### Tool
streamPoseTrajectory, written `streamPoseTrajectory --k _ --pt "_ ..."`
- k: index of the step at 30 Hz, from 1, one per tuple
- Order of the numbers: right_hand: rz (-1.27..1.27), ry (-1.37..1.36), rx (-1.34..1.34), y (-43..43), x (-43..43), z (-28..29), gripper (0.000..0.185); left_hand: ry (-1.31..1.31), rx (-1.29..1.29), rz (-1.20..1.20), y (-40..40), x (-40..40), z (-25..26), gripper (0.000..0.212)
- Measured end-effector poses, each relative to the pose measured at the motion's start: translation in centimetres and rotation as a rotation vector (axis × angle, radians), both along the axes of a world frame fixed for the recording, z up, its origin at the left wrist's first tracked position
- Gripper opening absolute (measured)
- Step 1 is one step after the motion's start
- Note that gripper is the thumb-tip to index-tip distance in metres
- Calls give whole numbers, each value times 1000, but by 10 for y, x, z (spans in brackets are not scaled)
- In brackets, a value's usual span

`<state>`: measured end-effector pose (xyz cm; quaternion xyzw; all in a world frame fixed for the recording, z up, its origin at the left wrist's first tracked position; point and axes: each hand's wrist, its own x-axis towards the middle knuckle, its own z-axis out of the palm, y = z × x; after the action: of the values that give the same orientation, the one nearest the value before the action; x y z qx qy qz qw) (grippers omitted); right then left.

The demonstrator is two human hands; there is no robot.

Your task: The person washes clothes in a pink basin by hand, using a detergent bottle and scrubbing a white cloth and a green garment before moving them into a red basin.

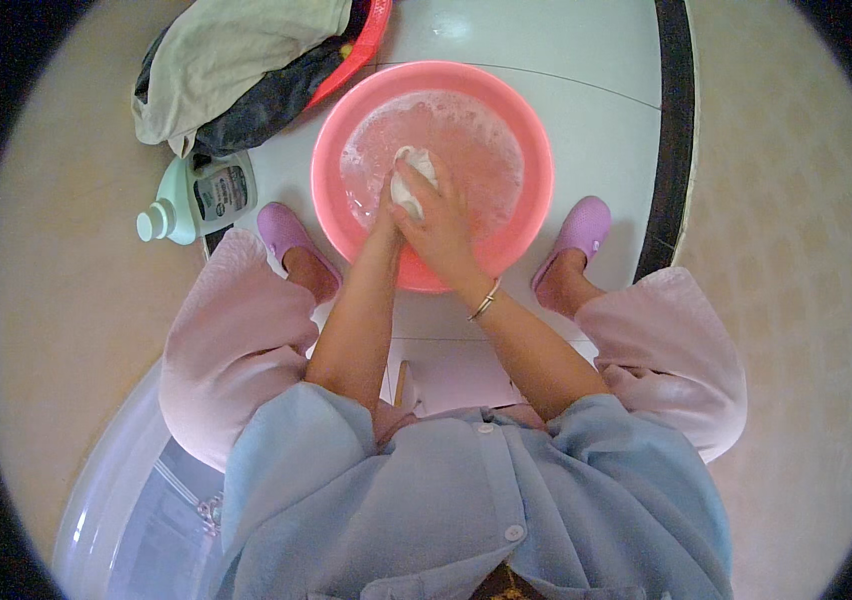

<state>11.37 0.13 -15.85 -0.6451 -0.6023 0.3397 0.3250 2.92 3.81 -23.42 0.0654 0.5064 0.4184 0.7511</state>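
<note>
A round pink plastic basin (540, 176) holding sudsy water stands on the floor between my feet. Over its near left part, my right hand (442, 217) presses on a bunched white cloth (405, 193), fingers spread across it. My left hand (388, 206) is against the cloth's left and lower side, mostly hidden behind the right hand and the cloth. Both hands meet around the cloth, and a bracelet circles my right wrist. Foam lines the edge of the water.
Up left, a red basin (370, 37) holds dark clothes and a beige garment (238, 60) hanging over its side. A pale green detergent bottle (189, 196) lies below it. Pink clogs (579, 229) flank the pink basin. A transparent curved container (114, 487) is at lower left.
</note>
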Motion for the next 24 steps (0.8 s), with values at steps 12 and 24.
streamPoseTrajectory --k 12,24 --pt "-169 282 -518 56 28 -13 33 775 -7 -547 0 2 45 47" --pt "-85 -588 45 29 64 -152 38 722 276 -321 14 -75 3 30"
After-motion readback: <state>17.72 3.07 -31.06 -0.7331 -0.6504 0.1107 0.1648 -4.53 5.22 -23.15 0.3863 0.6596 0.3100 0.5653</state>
